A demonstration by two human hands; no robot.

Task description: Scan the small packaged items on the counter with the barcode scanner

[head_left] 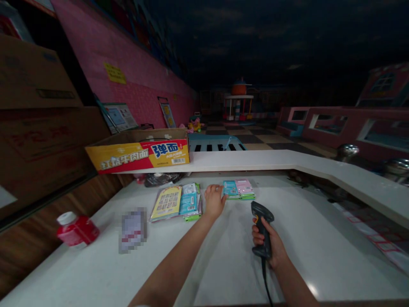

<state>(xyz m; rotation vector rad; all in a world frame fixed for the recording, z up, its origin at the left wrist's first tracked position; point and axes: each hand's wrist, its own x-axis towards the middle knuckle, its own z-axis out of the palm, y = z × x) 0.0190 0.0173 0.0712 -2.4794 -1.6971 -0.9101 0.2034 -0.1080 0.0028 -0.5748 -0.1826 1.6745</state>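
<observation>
My right hand (268, 241) is wrapped round the grip of a black corded barcode scanner (263, 226), its head pointing forward over the white counter and its cable running down toward me. My left hand (214, 200) rests between two groups of packets, fingers forward and a little bent, with nothing visible in it. Its thumb side is close against a small stack of blue and pink packets (238, 189); whether it touches them I cannot tell. To its left lie more blue and green packets (189, 202), beside a flat yellow packet (167, 202) printed with dark squares.
A red bottle with a white cap (78, 230) and a blurred-out item (133, 230) are on the left of the counter (223, 268). A yellow and red carton (143, 153) stands on the raised ledge (255, 160). Brown boxes (41, 128) are stacked at far left.
</observation>
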